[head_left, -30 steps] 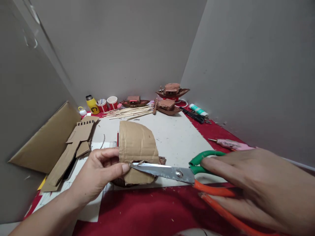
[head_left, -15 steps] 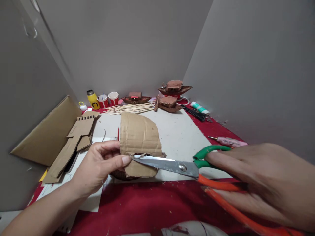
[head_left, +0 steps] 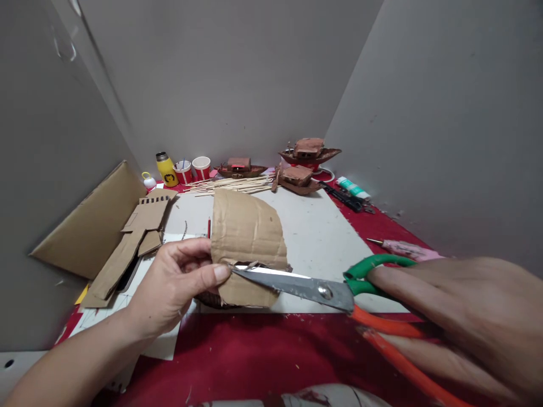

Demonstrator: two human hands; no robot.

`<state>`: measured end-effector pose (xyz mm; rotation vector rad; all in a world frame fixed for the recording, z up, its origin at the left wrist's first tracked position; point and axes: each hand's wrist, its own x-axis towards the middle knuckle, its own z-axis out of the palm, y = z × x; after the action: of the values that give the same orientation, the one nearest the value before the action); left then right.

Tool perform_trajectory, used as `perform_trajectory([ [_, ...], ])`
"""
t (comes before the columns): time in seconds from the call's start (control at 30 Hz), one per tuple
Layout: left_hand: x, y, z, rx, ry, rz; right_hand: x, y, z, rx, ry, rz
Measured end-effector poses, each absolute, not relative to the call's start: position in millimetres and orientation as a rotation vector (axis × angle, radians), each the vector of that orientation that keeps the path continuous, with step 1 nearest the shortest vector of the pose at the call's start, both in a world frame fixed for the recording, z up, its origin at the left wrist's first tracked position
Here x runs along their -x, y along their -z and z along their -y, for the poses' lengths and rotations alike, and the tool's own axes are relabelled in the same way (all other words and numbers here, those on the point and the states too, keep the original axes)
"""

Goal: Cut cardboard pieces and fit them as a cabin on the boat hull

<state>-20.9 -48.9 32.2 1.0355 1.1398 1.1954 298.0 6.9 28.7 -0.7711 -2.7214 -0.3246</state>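
A curved piece of brown cardboard (head_left: 250, 229) is pinched at its left edge between the thumb and fingers of my left hand (head_left: 169, 288). My right hand (head_left: 458, 316) grips scissors (head_left: 324, 289) with a green and an orange handle. The blades lie nearly together in a slit across the cardboard, their tips close to my left thumb. Below the slit hangs a smaller cardboard flap (head_left: 246, 294). Something dark and brown sits partly hidden beneath it.
Brown model boats (head_left: 309, 151) and thin wooden sticks (head_left: 233, 185) are at the back, beside paper cups (head_left: 201, 168) and a yellow bottle (head_left: 167, 171). Cut cardboard (head_left: 119, 254) lies left. A pink-wrapped tool (head_left: 407, 249) is near my right hand.
The whole view has shifted, so everything appears slightly further right. Both hands keep their holds, and the scissors stay in the slit with the blades nearly together.
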Motion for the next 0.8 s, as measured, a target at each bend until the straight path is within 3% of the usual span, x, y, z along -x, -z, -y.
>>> perform_trajectory([
  [0.13,20.8,-31.3,49.7,-1.003,-1.187,-1.112,-291.3,-37.0,-5.8,0.582,0.391,2.759],
  [0.8,17.7,-30.6,51.9,-0.916,-1.185,-1.072,-297.4,-36.3,-3.3,0.575,0.508,2.733],
])
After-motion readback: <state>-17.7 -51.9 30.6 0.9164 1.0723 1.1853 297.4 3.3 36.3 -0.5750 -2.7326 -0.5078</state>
